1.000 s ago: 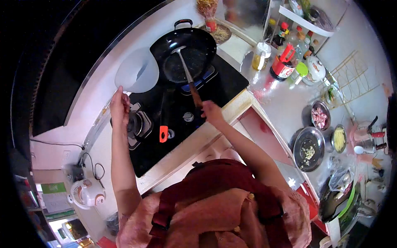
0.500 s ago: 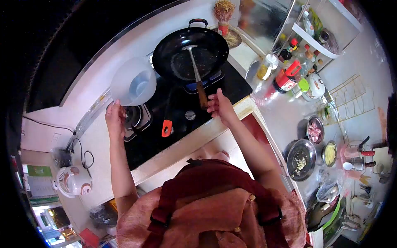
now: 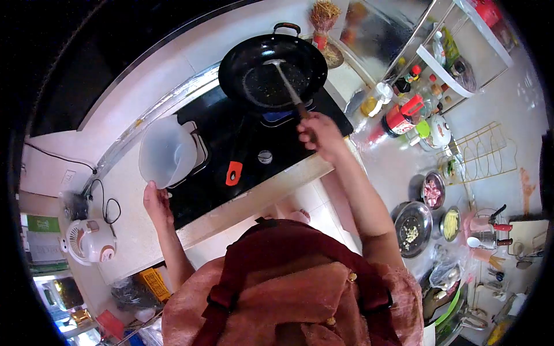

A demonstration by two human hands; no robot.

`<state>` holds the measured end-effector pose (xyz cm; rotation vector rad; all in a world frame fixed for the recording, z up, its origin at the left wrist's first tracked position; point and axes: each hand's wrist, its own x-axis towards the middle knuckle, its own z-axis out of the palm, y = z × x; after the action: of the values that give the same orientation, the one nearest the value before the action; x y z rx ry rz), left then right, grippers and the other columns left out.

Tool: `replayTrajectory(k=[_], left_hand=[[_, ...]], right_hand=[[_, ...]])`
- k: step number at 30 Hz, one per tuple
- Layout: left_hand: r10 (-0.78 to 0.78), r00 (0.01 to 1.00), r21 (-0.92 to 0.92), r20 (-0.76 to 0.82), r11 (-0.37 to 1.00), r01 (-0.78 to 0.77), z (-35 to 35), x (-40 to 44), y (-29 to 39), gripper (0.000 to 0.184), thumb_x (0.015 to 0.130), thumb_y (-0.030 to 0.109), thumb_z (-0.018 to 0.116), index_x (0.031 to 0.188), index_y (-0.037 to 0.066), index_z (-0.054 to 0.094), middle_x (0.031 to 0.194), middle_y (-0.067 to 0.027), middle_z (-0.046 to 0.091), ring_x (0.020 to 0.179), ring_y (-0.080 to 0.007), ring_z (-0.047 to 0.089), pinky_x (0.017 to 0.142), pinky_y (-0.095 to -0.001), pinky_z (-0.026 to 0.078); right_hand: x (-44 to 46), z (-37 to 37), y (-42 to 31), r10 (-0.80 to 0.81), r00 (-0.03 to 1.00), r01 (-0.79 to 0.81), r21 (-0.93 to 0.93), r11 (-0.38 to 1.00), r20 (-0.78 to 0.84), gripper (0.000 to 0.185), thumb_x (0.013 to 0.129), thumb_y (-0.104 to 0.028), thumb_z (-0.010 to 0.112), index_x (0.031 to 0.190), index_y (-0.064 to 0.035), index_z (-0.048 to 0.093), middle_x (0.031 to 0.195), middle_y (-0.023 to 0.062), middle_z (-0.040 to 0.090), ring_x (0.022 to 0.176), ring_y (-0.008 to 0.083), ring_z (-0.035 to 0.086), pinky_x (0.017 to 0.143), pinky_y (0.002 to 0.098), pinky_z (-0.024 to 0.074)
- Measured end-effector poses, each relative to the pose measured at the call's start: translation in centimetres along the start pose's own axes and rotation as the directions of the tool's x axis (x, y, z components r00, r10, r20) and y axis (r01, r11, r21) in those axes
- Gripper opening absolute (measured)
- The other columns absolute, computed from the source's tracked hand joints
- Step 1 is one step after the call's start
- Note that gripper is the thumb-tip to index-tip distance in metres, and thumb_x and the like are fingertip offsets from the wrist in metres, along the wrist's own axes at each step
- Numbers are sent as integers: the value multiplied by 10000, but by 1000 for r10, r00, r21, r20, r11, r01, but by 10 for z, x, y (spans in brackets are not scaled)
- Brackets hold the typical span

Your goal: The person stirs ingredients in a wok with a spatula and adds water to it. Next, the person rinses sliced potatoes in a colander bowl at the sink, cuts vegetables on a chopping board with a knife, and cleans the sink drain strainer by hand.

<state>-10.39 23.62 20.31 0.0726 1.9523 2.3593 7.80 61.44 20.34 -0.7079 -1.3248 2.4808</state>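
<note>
Left hand holds a translucent container by its edge; right hand grips a spatula inside the wok. Cut ingredients sit in bowls, apparently uncooked.

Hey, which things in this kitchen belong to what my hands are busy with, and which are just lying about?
In use, it seems:
- metal spatula, in the right hand
- black wok, under the spatula's blade
- translucent plastic container, in the left hand

Probably just lying about:
- gold wire rack
- straw brush
- white countertop appliance
</note>
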Motion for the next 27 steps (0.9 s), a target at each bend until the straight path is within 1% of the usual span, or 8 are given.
replayTrajectory(k=[3,6,12,17,20,22,24,27], left_hand=[[19,998,53,-61,998,-15,-30,-3,2,184,861,252,622,795,93,558,604,53,467,512,-25,368,469,-180,286],[79,991,133,-105,989,-65,-52,-3,4,245,859,339,605,799,108,551,550,67,415,457,-21,338,429,-181,265],[91,993,125,-79,989,-80,-63,-1,10,222,869,311,600,809,104,550,575,73,405,500,-21,331,477,-192,273],[62,998,299,-4,952,-58,-21,13,40,192,852,256,624,772,99,549,583,64,434,513,-23,347,489,-193,283],[122,983,448,138,877,-172,26,26,60,208,845,255,632,777,78,546,595,57,446,527,-28,351,478,-202,273],[109,970,428,216,883,-194,60,36,68,238,831,260,647,799,36,574,612,47,468,545,-34,370,478,-209,280],[209,914,465,347,808,-361,77,66,52,335,804,321,668,848,-5,608,610,24,472,552,-55,377,480,-233,301],[268,829,678,490,480,-556,111,93,54,512,754,479,660,867,-19,633,648,-76,569,583,-163,529,540,-307,407]], right_hand=[[-31,-9,-35,-3,1000,2,-40,999,-31,207,857,-146,530,1004,-44,428,766,48,522,551,105,468,391,191,305],[-54,-23,-50,-21,998,13,-119,993,-63,246,853,-148,536,1041,-43,415,774,55,522,558,106,469,388,185,301],[-90,-20,-59,1,996,3,46,999,-94,301,862,-171,505,1110,-44,391,785,56,509,560,91,433,389,170,294],[-93,-25,-45,-29,998,35,118,992,-53,308,851,-172,502,1105,-33,399,784,48,495,557,87,420,395,167,292],[-98,-18,-41,-68,996,74,88,993,-59,323,845,-173,509,1113,-25,405,781,47,492,557,89,423,397,168,291],[-101,-18,-39,-80,996,84,100,991,-45,336,843,-175,513,1122,-20,410,780,48,492,556,90,427,398,170,294],[-106,-20,-37,-84,996,87,103,991,-35,345,842,-172,513,1132,-15,412,784,54,497,549,93,433,399,173,299],[-110,-21,-32,-92,995,95,74,993,-46,351,841,-167,514,1141,-14,416,787,58,506,539,95,447,401,176,308]])
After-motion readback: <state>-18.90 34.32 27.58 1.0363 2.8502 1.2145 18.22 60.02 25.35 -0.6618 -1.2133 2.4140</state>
